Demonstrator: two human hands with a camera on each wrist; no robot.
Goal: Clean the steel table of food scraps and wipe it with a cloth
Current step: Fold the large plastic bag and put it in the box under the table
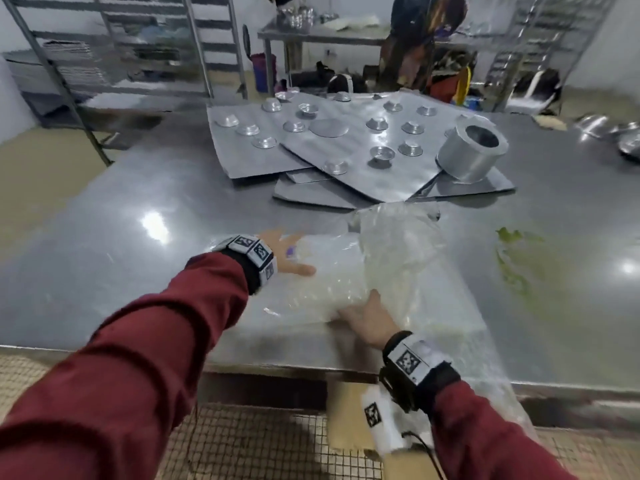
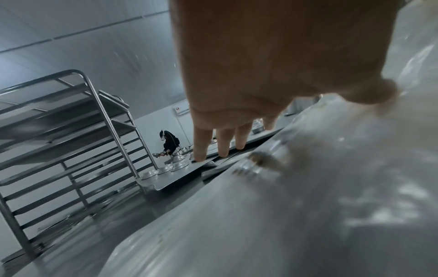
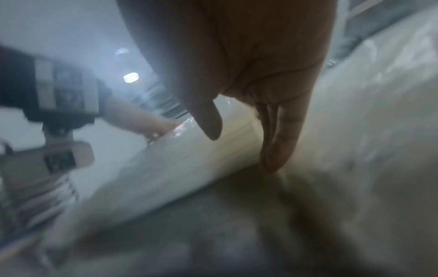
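Observation:
A big clear plastic bag [image 1: 391, 258] with white contents lies near the front edge of the steel table [image 1: 138, 258]. My left hand [image 1: 287, 258] rests on the bag's left end, fingers straight and spread. The left wrist view shows that hand [image 2: 260, 75] with its thumb pressing on the plastic [image 2: 308, 187]. My right hand [image 1: 367, 320] lies flat against the bag's near side. In the right wrist view, its straight fingers [image 3: 282, 140] press into the bag [image 3: 189, 168]. Green food scraps [image 1: 512, 258] smear the table to the right of the bag.
Overlapping metal sheets [image 1: 346, 157] carrying several small moulds and a round tin [image 1: 471, 150] lie just behind the bag. Steel bowls [image 1: 616, 133] sit far right. A tray rack [image 1: 121, 46] stands left. A person [image 1: 422, 39] works at a back table. A cardboard box [image 1: 349, 410] sits below the front edge.

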